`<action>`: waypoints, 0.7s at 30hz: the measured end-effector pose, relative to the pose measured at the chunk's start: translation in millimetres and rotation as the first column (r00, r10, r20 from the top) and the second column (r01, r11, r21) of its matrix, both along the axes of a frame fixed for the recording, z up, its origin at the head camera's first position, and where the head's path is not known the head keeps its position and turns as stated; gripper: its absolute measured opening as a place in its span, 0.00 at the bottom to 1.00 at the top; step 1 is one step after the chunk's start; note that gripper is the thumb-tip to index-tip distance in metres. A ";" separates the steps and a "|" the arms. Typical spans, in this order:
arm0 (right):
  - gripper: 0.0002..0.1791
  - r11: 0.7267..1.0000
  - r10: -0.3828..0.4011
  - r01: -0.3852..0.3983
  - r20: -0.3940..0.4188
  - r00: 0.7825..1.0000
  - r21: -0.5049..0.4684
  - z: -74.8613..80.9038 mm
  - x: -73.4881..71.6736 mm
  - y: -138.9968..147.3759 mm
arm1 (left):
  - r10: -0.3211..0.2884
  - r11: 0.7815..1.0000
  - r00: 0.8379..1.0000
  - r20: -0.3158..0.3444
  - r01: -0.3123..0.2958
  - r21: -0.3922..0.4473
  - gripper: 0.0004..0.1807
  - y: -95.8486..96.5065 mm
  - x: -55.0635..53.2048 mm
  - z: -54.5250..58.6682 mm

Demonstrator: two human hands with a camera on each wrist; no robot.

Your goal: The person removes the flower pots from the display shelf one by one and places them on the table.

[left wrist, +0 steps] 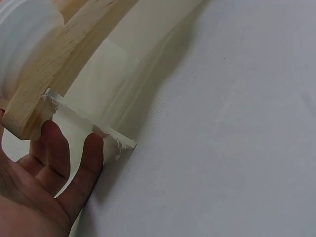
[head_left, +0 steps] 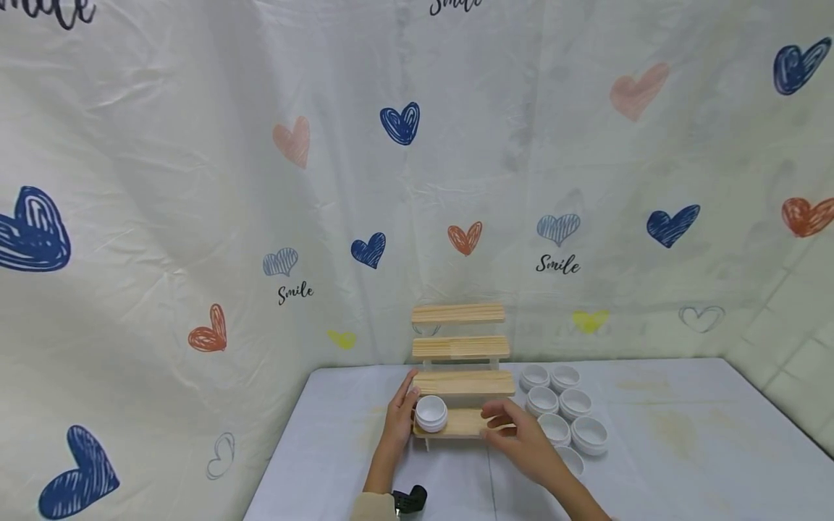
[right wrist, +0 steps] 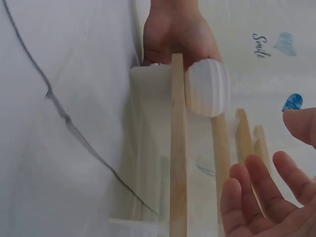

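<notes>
A tiered wooden display rack [head_left: 464,383] has pale boards rising in steps between clear side panels [left wrist: 89,118]. On the left end of its lowest board sits a small white round jar [head_left: 431,412], its ribbed side [right wrist: 208,88] showing in the right wrist view. My left hand [head_left: 397,416] lies along the rack's left side, with fingertips [left wrist: 92,150] against the clear panel beneath the board's end. Close by the right end of the lowest board is my right hand [head_left: 520,438], holding nothing. Its fingers [right wrist: 264,180] are loosely bent and spread in the right wrist view.
Several more white jars [head_left: 575,403] stand in two rows on the white-covered table [head_left: 651,463], right of the rack. Behind rises a white cloth backdrop [head_left: 456,181] printed with hearts. A black wrist device [head_left: 410,499] is on the left wrist.
</notes>
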State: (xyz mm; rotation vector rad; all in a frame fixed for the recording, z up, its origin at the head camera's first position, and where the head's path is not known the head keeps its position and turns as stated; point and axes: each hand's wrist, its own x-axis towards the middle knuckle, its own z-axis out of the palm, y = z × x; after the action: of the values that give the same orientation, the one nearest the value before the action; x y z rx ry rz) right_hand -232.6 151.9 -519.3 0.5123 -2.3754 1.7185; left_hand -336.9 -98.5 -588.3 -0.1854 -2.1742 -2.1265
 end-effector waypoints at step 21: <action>0.26 0.997 -0.067 0.071 0.132 0.989 -0.026 -11.8 -33.4 -52.9 | 0.008 0.999 1.000 -0.009 -0.009 -0.031 0.29 0.3 2.3 1.7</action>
State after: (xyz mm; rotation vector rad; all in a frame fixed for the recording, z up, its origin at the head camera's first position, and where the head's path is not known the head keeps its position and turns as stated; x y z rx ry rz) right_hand -266.0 99.0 -531.2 0.3180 -2.4189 1.8071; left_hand -334.6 -98.2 -586.5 -0.1868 -2.1999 -2.0849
